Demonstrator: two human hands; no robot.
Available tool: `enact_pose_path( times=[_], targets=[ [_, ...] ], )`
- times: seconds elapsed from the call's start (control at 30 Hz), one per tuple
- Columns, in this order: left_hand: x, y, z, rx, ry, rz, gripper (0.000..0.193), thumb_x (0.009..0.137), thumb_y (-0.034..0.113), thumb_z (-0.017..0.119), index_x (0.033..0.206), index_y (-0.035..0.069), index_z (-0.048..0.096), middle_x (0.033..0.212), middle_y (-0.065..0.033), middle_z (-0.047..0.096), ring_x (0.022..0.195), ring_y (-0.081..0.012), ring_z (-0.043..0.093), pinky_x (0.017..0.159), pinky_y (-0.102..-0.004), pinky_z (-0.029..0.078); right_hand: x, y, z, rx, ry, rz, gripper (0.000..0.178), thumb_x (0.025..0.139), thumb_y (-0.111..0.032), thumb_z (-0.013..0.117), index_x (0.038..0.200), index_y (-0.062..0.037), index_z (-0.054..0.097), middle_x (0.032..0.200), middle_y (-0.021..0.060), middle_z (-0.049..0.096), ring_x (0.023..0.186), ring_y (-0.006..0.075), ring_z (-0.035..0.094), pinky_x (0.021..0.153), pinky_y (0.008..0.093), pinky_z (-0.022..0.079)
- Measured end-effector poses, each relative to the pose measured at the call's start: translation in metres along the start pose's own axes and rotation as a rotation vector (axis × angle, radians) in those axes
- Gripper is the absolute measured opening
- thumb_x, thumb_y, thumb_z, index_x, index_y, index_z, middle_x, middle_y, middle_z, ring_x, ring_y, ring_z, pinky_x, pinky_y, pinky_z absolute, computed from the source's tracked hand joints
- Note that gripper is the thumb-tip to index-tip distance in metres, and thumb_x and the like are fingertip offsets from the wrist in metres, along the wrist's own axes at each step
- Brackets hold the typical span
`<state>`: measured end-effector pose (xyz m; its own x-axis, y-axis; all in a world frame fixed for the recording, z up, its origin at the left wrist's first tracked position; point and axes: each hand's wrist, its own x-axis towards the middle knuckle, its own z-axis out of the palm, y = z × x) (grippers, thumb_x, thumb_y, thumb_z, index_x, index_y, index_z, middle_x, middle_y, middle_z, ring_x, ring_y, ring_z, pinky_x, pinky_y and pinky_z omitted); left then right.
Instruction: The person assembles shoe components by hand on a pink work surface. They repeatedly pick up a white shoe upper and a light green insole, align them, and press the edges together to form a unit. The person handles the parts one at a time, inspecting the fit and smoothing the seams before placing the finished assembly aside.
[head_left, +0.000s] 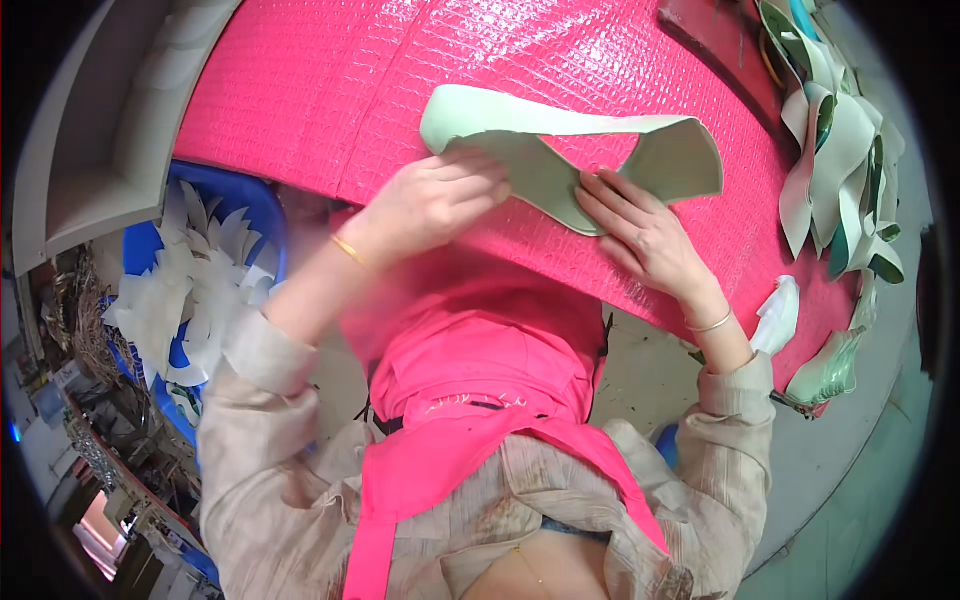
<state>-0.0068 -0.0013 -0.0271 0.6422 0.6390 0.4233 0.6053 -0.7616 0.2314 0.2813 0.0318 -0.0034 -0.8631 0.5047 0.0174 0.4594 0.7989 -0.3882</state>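
A pale green curved strip of sheet material (pixel 570 120), bent into a loop with a gap in its middle, stands over the pink table cover. My left hand (pixel 440 205), slightly smeared by motion, has its fingers closed at the strip's near left edge; their tips are partly hidden. On the strip's near lower lobe, the fingers of my right hand (pixel 640 230) lie over the surface, with the thumb by its lower edge. That hand grips the piece there.
Shiny pink quilted sheeting covers the table (pixel 310 90). At its right edge hangs a pile of similar pale green strips (pixel 845 160). Left of me, a blue tub (pixel 265 215) holds white offcuts (pixel 180 290). A grey panelled housing (pixel 130 130) rises at the far left.
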Motion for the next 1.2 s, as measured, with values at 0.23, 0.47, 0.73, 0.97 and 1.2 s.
enact_pose_path(
  times=[0.23,0.47,0.73,0.97,1.2],
  targets=[
    [-0.002,-0.015,-0.007,-0.056,-0.091,0.167,0.023,0.07,0.006,0.06,0.093,0.002,0.062,0.103,-0.0068,0.061,0.097,-0.0188,0.058,0.092,-0.0333,0.045,-0.01,-0.012,-0.004,-0.159,-0.155,0.09,0.063,0.08,-0.043,0.051,0.133,-0.0106,0.037,0.139,0.0074,0.033,0.129,0.0277,0.03,0.105,0.0444,0.024],
    [-0.006,-0.024,-0.015,-0.124,-0.169,0.262,0.028,0.062,0.004,0.061,0.089,-0.001,0.059,0.097,-0.0103,0.061,0.091,-0.0221,0.059,0.091,-0.0362,0.046,0.075,-0.044,0.03,-0.071,0.119,0.014,0.072,0.081,-0.053,0.046,0.132,-0.0024,0.035,0.137,0.014,0.035,0.128,0.0261,0.031,0.106,0.0423,0.022],
    [0.002,-0.02,-0.021,-0.096,-0.183,0.229,0.036,0.06,0.004,0.059,0.096,0.006,0.061,0.088,-0.0067,0.059,0.082,-0.0211,0.058,0.076,-0.0325,0.048,-0.002,-0.016,0.012,-0.23,-0.044,0.224,0.058,0.083,-0.046,0.046,0.135,-0.0209,0.035,0.138,0.0022,0.036,0.128,0.022,0.032,0.105,0.043,0.023],
    [0.052,-0.002,-0.004,0.153,0.03,0.179,0.029,0.07,0.011,0.058,0.099,0.016,0.063,0.081,-0.0024,0.057,0.072,-0.0159,0.055,0.072,-0.0291,0.044,-0.051,0.019,-0.011,-0.158,0.061,0.452,0.042,0.084,-0.025,0.051,0.126,-0.0233,0.048,0.135,0.0001,0.041,0.128,0.0226,0.034,0.108,0.0452,0.012],
    [0.109,-0.005,-0.087,-0.961,-0.326,-0.589,0.022,0.083,0.014,0.061,0.095,-0.005,0.062,0.077,-0.0024,0.063,0.072,-0.0046,0.056,0.061,-0.0198,0.045,-0.018,-0.005,-0.064,0.6,0.539,0.525,0.028,0.08,-0.013,0.062,0.105,0.0005,0.056,0.1,0.0078,0.061,0.098,0.0157,0.054,0.09,0.0302,0.037]
  ],
)
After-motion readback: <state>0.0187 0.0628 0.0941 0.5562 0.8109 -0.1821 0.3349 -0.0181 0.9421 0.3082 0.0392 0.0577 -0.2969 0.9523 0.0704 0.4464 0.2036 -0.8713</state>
